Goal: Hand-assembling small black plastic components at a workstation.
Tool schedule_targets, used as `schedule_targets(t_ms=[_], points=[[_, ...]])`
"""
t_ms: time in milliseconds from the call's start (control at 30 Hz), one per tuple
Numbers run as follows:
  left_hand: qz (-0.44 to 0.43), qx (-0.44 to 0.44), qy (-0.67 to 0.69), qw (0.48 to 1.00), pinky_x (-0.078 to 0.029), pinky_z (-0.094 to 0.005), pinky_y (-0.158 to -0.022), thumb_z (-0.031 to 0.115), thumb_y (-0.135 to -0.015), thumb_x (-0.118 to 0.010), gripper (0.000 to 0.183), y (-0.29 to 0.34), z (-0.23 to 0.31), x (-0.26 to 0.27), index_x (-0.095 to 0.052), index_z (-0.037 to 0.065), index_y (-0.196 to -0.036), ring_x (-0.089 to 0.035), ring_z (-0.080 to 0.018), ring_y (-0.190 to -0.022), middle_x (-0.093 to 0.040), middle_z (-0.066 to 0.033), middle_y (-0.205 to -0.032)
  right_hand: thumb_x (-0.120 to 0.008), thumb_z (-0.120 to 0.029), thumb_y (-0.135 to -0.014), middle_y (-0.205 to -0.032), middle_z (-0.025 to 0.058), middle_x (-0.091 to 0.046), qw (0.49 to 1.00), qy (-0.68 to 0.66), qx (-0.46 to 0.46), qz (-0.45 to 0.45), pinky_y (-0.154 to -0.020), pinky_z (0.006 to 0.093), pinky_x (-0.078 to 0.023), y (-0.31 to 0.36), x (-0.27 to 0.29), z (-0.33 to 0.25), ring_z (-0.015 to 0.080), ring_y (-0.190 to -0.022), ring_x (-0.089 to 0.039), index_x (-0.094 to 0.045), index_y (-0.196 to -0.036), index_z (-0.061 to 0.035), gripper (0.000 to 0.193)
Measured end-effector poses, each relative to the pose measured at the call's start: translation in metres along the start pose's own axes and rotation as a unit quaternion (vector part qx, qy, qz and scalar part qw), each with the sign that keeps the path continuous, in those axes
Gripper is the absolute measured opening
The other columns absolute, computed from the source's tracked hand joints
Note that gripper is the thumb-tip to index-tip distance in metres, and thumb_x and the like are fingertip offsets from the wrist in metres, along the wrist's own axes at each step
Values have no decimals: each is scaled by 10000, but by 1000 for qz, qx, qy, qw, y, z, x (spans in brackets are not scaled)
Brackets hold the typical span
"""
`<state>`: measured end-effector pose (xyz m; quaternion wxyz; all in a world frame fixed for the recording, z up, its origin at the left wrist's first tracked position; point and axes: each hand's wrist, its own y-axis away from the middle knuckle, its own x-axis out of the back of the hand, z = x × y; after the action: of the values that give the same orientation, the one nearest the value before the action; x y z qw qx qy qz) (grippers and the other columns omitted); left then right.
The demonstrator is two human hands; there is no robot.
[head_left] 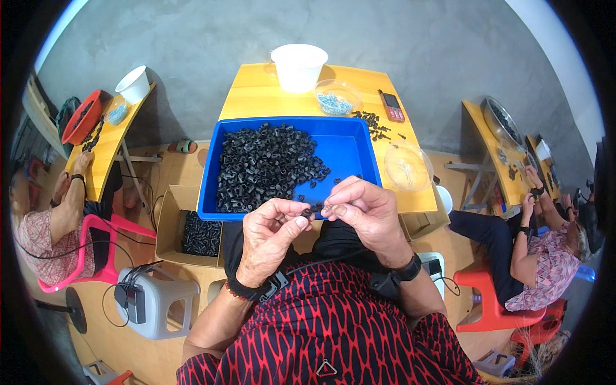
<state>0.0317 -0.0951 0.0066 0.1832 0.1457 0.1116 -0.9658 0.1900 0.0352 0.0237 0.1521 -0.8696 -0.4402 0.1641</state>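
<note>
My left hand [273, 234] pinches a small black plastic part [308, 212] between thumb and fingertips, over the near edge of the blue tray [350, 147]. Close beside it, my right hand [371, 221] is closed in a pinch, its fingertips almost meeting the left ones. What sits in that pinch is too small to name. A heap of black plastic parts [263, 167] fills the tray's left side, with a few loose pieces near my fingers.
Behind the tray stand a white tub [299, 67] and a clear bowl of silvery screws [336, 99]. Black pieces [372, 125], a phone [391, 106] and a clear lid [409, 167] lie at right. A cardboard box [168, 224] is below left. Other people work at side tables.
</note>
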Motion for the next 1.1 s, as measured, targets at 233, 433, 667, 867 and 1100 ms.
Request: schedule_targets(t_ms=[233, 433, 667, 867, 1100], points=[[-12, 9, -14, 1000, -573, -280, -781, 41, -908, -702, 181, 0, -3, 2, -662, -28, -1070, -694, -160, -841, -720, -124, -968, -665, 79, -885, -972, 81, -655, 995, 98, 25, 13, -732, 251, -538, 2, -11, 2, 126, -839, -648, -682, -984, 2, 126], [-14, 39, -4, 999, -576, -266, -748, 27, -909, -693, 166, -1, -3, 1, -663, -37, -1059, -690, -146, -815, -721, -128, -952, -670, 80, -854, -924, 94, -663, 960, 266, 90, -8, -703, 264, -533, -1, -12, -3, 166, -808, -664, -698, -985, -20, 167], [-8, 63, 41, 997, -580, -269, -738, 10, -912, -681, 137, -2, -9, 7, -661, -34, -1040, -688, -151, -811, -719, -135, -941, -642, 96, -846, -933, 91, -644, 948, 301, 102, -29, -695, 267, -529, 0, -18, -1, 175, -792, -658, -706, -1017, -20, 217], [-26, 62, 78, 995, -584, -277, -728, 6, -914, -676, 101, -3, -13, 7, -664, -12, -1013, -688, -156, -806, -717, -139, -935, -621, 100, -867, -965, 91, -625, 966, 243, 60, -63, -714, 250, -531, -1, -8, 7, 147, -829, -652, -709, -1031, -9, 215], [-26, 65, 79, 994, -579, -276, -722, 6, -913, -679, 104, -5, -13, 8, -665, -9, -1015, -681, -151, -796, -716, -136, -929, -659, 82, -879, -976, 74, -643, 993, 119, 5, -13, -726, 222, -527, 4, -9, 19, 105, -839, -642, -708, -1025, -9, 179]])
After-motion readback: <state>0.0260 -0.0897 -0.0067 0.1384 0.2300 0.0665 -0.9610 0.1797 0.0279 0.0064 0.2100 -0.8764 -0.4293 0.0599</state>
